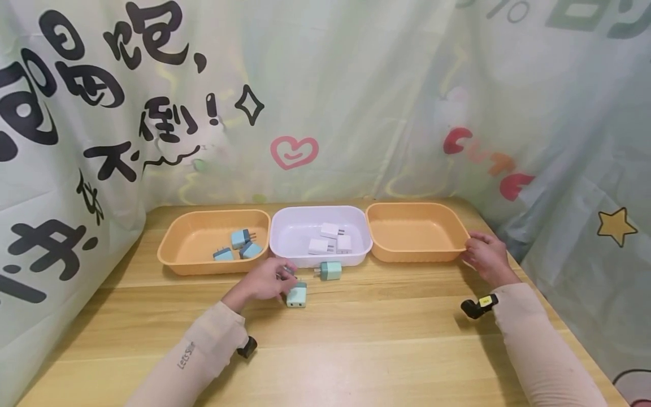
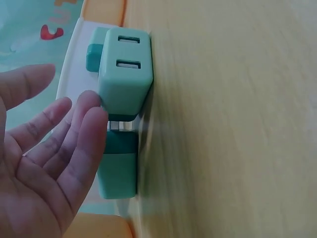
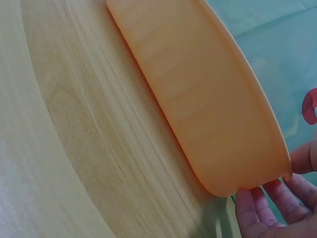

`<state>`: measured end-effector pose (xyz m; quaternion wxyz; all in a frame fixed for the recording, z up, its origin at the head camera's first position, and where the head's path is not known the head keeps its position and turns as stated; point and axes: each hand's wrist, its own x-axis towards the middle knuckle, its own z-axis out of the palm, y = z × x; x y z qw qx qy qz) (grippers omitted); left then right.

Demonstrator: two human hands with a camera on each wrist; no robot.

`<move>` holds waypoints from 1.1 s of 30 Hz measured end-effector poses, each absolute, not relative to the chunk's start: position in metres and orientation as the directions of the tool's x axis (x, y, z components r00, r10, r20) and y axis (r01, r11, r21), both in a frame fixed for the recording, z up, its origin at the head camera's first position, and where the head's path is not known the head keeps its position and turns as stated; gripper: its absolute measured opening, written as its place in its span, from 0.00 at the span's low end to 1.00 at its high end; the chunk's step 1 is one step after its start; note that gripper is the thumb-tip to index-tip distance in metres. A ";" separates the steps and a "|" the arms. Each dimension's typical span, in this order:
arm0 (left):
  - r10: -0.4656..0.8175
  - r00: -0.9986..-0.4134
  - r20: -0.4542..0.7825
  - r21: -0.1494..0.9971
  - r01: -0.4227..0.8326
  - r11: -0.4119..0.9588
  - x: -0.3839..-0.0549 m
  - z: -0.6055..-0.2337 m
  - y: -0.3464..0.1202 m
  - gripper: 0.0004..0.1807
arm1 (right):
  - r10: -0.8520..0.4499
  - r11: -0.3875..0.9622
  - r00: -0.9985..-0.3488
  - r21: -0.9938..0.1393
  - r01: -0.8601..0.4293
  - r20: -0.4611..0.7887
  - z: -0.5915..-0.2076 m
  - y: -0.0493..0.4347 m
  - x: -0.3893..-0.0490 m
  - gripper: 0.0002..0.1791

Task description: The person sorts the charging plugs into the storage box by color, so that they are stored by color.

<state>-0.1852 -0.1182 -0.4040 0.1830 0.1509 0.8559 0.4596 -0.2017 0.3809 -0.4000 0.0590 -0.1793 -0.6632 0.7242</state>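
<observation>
My left hand (image 1: pixel 267 278) is beside a few light green chargers in front of the white tray (image 1: pixel 277 257). Its fingers are loosely bent, and their tips come close to the nearest charger (image 2: pixel 126 74), which has two USB ports; whether they touch it I cannot tell. Another green charger (image 1: pixel 330 271) lies against the white tray's front. A third charger (image 2: pixel 118 166) shows below in the left wrist view, partly hidden by the hand in the head view. My right hand (image 1: pixel 487 257) pinches the right end of an orange tray (image 1: pixel 419 255), thumb at the rim and fingers against the outer wall.
A second orange tray (image 1: pixel 175 263) on the left contains several blue chargers (image 1: pixel 240 238). White chargers (image 1: pixel 331 230) lie in the white tray. The three trays stand in a row at the back of the wooden table (image 1: pixel 356 350), before a printed curtain (image 1: pixel 346 102).
</observation>
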 end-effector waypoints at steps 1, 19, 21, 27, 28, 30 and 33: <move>0.424 -0.889 -0.176 0.835 0.093 0.542 -0.185 -0.404 -0.118 0.15 | 0.323 -0.110 -0.929 -0.982 0.153 -0.181 -0.400 0.381 -0.202 0.14; 0.488 -0.868 -0.092 0.555 0.362 0.749 -0.178 -0.406 -0.105 0.26 | 0.336 -0.067 -0.922 -0.981 0.180 -0.192 -0.401 0.381 -0.202 0.15; 0.486 -0.868 -0.099 0.545 0.361 0.757 -0.179 -0.406 -0.104 0.27 | 0.336 -0.065 -0.922 -0.981 0.182 -0.193 -0.401 0.381 -0.202 0.14; 0.495 -0.864 -0.088 0.523 0.383 0.762 -0.178 -0.405 -0.101 0.23 | 0.327 -0.063 -0.924 -0.981 0.186 -0.196 -0.402 0.382 -0.203 0.16; 0.496 -0.864 -0.080 0.526 0.387 0.758 -0.178 -0.406 -0.101 0.22 | 0.328 -0.062 -0.924 -0.980 0.187 -0.197 -0.402 0.382 -0.203 0.16; 0.491 -0.869 -0.067 0.545 0.381 0.747 -0.177 -0.408 -0.102 0.21 | 0.330 -0.054 -0.923 -0.980 0.190 -0.197 -0.403 0.382 -0.203 0.16; 0.470 -0.881 -0.054 0.613 0.342 0.712 -0.178 -0.412 -0.103 0.20 | 0.334 -0.047 -0.922 -0.981 0.189 -0.194 -0.403 0.382 -0.203 0.16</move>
